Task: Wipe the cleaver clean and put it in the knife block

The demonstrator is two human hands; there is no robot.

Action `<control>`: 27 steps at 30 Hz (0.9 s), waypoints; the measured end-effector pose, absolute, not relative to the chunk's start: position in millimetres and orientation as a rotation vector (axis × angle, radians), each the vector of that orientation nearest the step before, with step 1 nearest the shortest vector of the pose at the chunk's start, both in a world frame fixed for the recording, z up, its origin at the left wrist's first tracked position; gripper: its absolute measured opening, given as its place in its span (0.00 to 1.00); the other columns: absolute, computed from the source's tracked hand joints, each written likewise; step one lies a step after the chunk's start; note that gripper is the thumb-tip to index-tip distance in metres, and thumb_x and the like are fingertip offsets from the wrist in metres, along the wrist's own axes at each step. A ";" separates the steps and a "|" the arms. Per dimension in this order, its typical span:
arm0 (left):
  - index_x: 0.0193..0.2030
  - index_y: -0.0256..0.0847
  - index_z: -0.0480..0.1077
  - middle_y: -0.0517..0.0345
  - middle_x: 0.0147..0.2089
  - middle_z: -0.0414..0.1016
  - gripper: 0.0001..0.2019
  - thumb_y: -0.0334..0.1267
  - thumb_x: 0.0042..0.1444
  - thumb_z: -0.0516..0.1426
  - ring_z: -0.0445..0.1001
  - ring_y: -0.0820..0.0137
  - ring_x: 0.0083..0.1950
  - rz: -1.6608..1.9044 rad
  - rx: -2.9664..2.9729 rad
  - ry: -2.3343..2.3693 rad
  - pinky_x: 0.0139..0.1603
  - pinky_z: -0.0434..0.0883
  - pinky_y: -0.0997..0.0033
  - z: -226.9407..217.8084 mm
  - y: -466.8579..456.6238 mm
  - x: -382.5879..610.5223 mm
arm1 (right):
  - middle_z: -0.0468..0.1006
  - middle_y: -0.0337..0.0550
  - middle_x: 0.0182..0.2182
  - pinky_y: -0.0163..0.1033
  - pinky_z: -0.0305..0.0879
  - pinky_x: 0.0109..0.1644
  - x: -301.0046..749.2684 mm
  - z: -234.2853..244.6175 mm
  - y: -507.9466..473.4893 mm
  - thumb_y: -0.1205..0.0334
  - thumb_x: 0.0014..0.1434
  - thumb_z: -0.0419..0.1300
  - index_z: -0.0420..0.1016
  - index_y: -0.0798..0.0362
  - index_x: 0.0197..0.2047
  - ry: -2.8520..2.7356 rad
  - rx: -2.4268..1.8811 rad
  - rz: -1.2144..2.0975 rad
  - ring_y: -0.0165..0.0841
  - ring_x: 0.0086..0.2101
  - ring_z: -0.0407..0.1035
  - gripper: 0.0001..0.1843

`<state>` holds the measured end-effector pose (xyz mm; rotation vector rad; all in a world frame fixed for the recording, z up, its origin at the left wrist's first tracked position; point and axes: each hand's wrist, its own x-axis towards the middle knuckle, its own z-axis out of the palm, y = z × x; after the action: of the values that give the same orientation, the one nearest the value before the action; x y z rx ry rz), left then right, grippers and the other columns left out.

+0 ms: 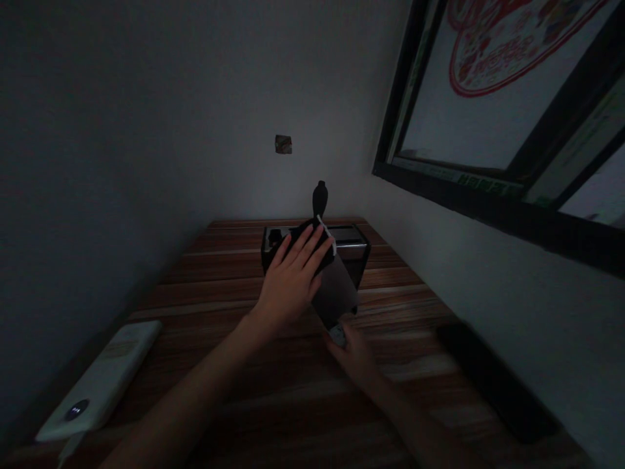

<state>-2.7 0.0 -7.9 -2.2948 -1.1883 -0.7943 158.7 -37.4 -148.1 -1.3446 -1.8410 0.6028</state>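
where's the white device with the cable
Lower left of the head view: the white device lies on the wooden table, between the left wall and the left forearm.

Wood-grain tabletop [219, 299] w/ sl. sheen, held block [334, 290] w/ smooth matt side, box top [350, 246] — glossy, metal-look

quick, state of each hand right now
Left hand: open, fingers extended over a dark item.
Right hand: closed, holding a grey object near its lower end.
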 end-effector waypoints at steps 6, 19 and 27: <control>0.66 0.40 0.51 0.52 0.70 0.46 0.27 0.33 0.60 0.49 0.44 0.64 0.70 -0.840 -2.252 -1.244 0.68 0.45 0.53 -3.9 0.9 -6.9 | 0.76 0.46 0.27 0.36 0.63 0.31 158.8 -144.0 -38.6 0.57 0.57 0.54 0.71 0.58 0.40 -1.881 -1.398 0.574 0.35 0.27 0.70 0.13; 0.66 0.39 0.50 0.52 0.70 0.46 0.29 0.35 0.58 0.51 0.44 0.63 0.70 -0.736 -2.317 -1.142 0.68 0.46 0.54 -22.1 -3.4 9.7 | 0.77 0.45 0.28 0.36 0.65 0.33 158.8 -148.6 -36.9 0.60 0.56 0.55 0.70 0.56 0.40 -1.832 -1.327 0.599 0.35 0.28 0.70 0.10; 0.66 0.41 0.50 0.55 0.70 0.46 0.28 0.38 0.59 0.50 0.43 0.65 0.70 -0.623 -2.415 -1.016 0.68 0.47 0.57 -41.8 -12.3 25.6 | 0.79 0.50 0.36 0.43 0.66 0.42 157.9 -145.2 -36.4 0.66 0.52 0.57 0.70 0.57 0.44 -1.771 -1.280 0.697 0.40 0.36 0.72 0.15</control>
<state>25.6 -12.3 -41.8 -2.4152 -1.0160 -0.6230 157.9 -36.4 -145.2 -1.2796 -1.7711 0.6968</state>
